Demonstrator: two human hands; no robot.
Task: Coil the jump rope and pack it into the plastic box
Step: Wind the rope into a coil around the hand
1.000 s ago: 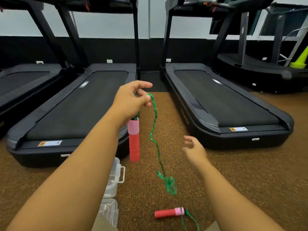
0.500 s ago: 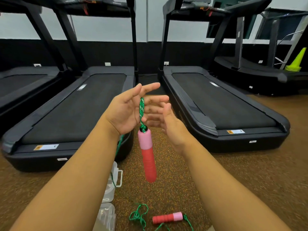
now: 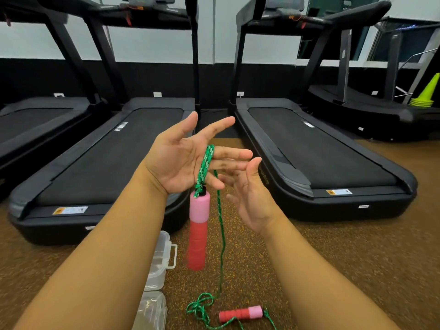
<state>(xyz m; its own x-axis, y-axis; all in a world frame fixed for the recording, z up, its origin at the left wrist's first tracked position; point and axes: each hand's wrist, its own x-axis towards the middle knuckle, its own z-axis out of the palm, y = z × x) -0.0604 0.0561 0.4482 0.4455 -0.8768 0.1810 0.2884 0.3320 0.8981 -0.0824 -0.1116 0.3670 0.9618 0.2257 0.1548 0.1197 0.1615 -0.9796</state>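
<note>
While braided green rope [image 3: 206,166] loops over splayed left hand [image 3: 181,158], foam handle [image 3: 198,231] dangling, right hand [image 3: 250,194] open beside, ribbed clear plastic box [image 3: 158,263] half hidden by forearm, speckled floor [image 3: 345,253].

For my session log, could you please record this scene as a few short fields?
setting: gym floor in front of treadmills
left hand: open, green rope looped over its fingers
hanging handle: dangles below left hand
right hand: open, beside the rope
second handle: on the floor
plastic box: on the floor, no rope in it
</note>
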